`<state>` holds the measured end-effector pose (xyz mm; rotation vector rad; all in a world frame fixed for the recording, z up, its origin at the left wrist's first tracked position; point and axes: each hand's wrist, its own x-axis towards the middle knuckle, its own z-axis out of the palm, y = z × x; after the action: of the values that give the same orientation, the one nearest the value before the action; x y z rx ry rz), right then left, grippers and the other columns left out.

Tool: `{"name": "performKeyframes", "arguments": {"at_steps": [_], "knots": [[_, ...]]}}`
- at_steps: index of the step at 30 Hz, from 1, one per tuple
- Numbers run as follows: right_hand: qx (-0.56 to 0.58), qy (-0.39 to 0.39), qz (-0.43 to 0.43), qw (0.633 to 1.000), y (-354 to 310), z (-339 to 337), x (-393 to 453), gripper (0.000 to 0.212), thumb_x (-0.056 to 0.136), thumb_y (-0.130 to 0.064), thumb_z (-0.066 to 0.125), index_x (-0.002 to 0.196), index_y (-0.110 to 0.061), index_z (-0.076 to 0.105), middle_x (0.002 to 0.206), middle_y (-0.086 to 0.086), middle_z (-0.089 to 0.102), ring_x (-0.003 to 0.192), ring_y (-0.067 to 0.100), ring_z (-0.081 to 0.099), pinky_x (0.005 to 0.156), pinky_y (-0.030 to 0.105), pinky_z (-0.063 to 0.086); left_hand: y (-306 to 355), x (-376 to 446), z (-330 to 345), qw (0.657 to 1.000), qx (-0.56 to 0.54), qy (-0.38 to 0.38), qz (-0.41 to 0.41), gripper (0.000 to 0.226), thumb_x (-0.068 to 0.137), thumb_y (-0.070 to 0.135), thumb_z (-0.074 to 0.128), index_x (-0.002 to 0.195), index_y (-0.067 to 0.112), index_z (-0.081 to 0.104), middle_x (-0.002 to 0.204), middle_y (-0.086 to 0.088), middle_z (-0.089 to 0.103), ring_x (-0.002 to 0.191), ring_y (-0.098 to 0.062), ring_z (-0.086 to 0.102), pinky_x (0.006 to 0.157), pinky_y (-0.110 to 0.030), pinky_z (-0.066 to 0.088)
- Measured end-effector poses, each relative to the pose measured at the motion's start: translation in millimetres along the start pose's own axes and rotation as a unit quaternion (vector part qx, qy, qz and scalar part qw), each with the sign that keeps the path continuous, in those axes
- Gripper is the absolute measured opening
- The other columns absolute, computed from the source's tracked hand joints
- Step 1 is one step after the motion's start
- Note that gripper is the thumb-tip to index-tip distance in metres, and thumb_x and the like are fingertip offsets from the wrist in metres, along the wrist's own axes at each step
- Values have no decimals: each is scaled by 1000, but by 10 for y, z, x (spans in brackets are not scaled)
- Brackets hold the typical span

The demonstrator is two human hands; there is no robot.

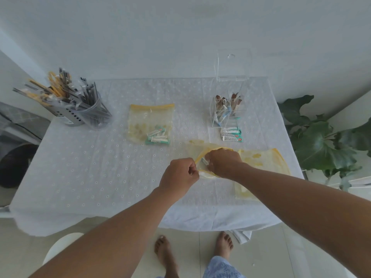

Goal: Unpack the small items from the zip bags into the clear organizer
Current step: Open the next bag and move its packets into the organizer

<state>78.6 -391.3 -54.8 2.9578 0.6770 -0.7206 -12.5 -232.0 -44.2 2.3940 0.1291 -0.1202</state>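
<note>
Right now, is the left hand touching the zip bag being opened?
Touching. The head view shows the left hand pinching the zip bag's yellow rim, holding it open.

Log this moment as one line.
left hand holds bag rim | right hand inside bag | organizer partly filled

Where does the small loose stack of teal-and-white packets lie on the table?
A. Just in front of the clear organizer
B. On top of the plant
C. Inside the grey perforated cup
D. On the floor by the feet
A: the loose packets lie flat on the tablecloth directly before the clear organizer, on its near side.
</note>
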Motion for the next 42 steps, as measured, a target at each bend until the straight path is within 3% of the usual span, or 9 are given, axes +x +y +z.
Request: {"name": "performKeyframes", "arguments": {"at_steps": [6, 12, 16, 19, 24, 29, 31, 35, 42], "knots": [[34, 9, 78, 996, -219, 98, 40, 25, 95, -22, 56, 118, -17, 66, 116, 4, 67, 107, 29, 67, 85, 36, 52, 68, -3, 108, 1000, 17, -3, -1, 10, 80, 18, 74, 73, 18, 66, 67, 5, 64, 60, -10, 60, 58, -30, 56], [97, -69, -102, 988, -74, 34, 51, 19, 99, -19, 51, 114, -20, 63, 122, 3, 63, 111, 26, 59, 88, 33, 47, -78, -17, -50, 999, 29, -11, -15, 11, 79, 15, 73, 71, 16, 64, 66, 2, 63, 60, -15, 60, 58, -38, 57], [81, 18, -218, 972, 88, -176, -238, 7, 100, -14, 53, 101, -20, 56, 95, 3, 63, 88, 24, 56, 75, 40, 49, -190, -24, -179, 999, 17, 2, -32, 12, 79, 15, 72, 71, 16, 64, 66, 2, 63, 61, -16, 61, 58, -38, 56], [190, 115, -248, 943, 211, -228, -483, 8, 99, -11, 58, 103, -18, 61, 91, -4, 64, 82, 16, 57, 73, 36, 51, -257, -26, -251, 999, 13, 13, -41, 13, 78, 14, 72, 69, 16, 63, 64, 2, 62, 60, -16, 61, 57, -39, 56], [440, 246, -112, 856, 418, -383, -491, 16, 95, -17, 71, 111, -16, 70, 95, -4, 74, 87, 7, 70, 79, 19, 54, -322, -81, -294, 999, 9, 3, -37, 12, 78, 16, 73, 70, 16, 64, 65, 3, 63, 61, -16, 62, 59, -42, 56], [466, 297, 13, 833, 760, -699, -2, 14, 92, -27, 74, 101, -17, 69, 103, 1, 69, 76, 10, 55, 73, 16, 45, -232, -52, -328, 999, -14, 22, -26, 11, 76, 16, 75, 70, 18, 65, 63, 7, 63, 60, -10, 61, 58, -34, 54], [483, 304, 46, 820, 813, -829, 185, 13, 92, -26, 73, 101, -18, 69, 93, 0, 71, 71, 14, 59, 74, 26, 49, -165, -24, -339, 999, -29, 23, -18, 12, 74, 17, 76, 70, 20, 65, 63, 9, 63, 60, -8, 60, 57, -28, 51], [444, 324, 87, 831, 769, -1014, 479, 8, 88, -23, 73, 95, -23, 70, 85, -9, 71, 73, 1, 64, 66, 24, 49, -63, -2, -317, 998, -54, 23, -10, 14, 74, 18, 76, 70, 23, 64, 63, 9, 63, 60, -7, 59, 56, -21, 48], [314, 256, 124, 906, 699, -1039, 793, 11, 89, -31, 68, 100, -29, 70, 102, -7, 72, 95, 18, 67, 81, 35, 57, -75, -77, -225, 997, -77, 33, -5, 16, 77, 17, 78, 71, 21, 64, 64, 8, 64, 61, -10, 61, 59, -25, 52]]}}
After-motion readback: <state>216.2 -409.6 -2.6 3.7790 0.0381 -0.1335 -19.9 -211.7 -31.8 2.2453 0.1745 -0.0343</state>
